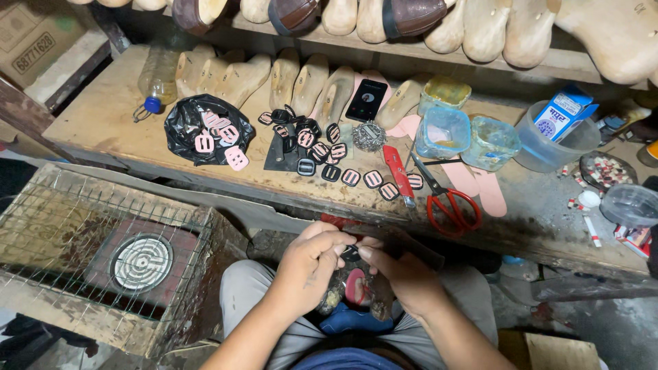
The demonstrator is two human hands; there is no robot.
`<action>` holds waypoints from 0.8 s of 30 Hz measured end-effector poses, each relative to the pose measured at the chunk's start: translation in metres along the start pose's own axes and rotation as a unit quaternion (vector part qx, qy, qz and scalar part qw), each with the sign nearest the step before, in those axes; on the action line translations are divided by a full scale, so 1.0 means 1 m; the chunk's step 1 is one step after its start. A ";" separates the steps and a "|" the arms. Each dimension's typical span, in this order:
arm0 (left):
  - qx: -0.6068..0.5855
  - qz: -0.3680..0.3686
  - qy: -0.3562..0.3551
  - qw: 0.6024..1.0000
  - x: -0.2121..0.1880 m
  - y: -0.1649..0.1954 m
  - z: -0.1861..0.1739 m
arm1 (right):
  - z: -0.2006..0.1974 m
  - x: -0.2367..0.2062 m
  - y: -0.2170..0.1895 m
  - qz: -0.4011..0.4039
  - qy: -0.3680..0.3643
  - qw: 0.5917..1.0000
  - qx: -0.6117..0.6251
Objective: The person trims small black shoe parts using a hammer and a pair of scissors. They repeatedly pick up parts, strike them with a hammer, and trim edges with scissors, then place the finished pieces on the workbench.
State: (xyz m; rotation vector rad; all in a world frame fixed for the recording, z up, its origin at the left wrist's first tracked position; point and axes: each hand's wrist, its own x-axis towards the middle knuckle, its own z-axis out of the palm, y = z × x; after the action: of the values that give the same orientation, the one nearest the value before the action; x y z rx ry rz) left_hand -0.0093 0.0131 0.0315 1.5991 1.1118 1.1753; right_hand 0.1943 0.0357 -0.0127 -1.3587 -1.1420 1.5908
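Pinching small black buckle [350,252] between left hand [310,264] and right hand [401,270], both hands grasping it above lap.

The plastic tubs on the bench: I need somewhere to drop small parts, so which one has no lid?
The big translucent round tub at the right, holding a blue-and-white carton. The three smaller square tubs left of it look lidded.

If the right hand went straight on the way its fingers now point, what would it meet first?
The right hand points leftward at the small dark piece pinched between both hands; just past it is the left hand, which it would probably meet first. Depth looks about level.
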 end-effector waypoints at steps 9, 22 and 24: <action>0.070 0.022 0.006 0.997 0.002 0.010 0.001 | 0.001 0.002 0.002 -0.022 -0.015 0.998 0.062; 0.444 0.088 0.002 0.892 0.076 -0.086 -0.001 | -0.035 0.065 -0.034 -0.187 -0.046 0.971 -0.139; 0.447 0.104 -0.012 0.888 0.078 -0.095 -0.001 | -0.034 0.068 -0.042 -0.123 -0.029 0.987 -0.103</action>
State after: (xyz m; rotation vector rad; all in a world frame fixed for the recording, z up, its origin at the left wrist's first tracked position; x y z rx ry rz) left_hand -0.0132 0.1123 -0.0410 2.4633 1.6275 0.7767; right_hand 0.2163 0.1180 0.0029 -1.2494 -1.4829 1.3718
